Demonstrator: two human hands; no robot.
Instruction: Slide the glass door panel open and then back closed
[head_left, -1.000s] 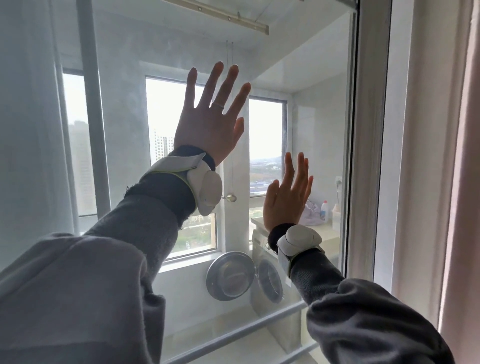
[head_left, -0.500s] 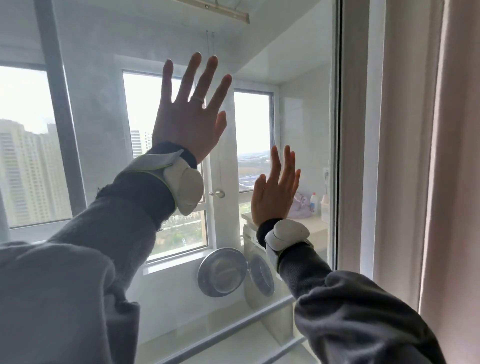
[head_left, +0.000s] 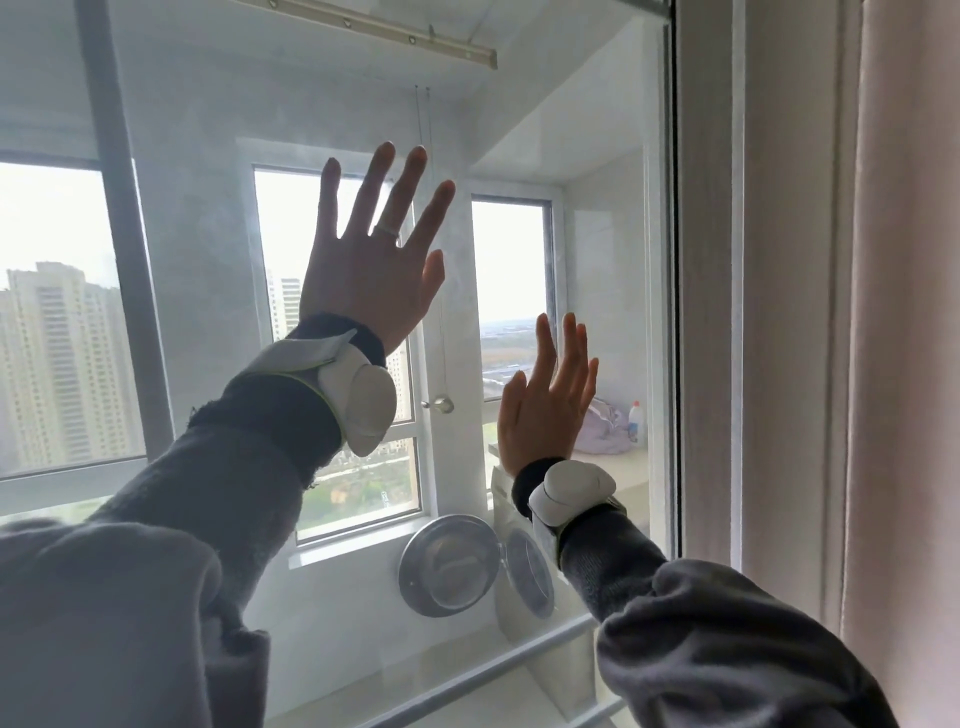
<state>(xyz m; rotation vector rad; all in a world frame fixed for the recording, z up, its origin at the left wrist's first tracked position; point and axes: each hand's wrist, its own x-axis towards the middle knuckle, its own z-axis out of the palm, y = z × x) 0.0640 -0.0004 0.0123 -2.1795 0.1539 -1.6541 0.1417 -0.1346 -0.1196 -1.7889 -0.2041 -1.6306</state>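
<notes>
Both palms lie flat on the glass door panel, left hand spread wide, right hand fingers together. Best to press evenly and push sideways along the track, toward the frame.

Sleeves: loose grey sweatshirt sleeves, with darker ribbed cuffs.
Wrists: a white rounded device on a pale strap, edged in yellow-green, on each arm.
Left hand: a thin ring on one finger.
Right hand: bare.
</notes>
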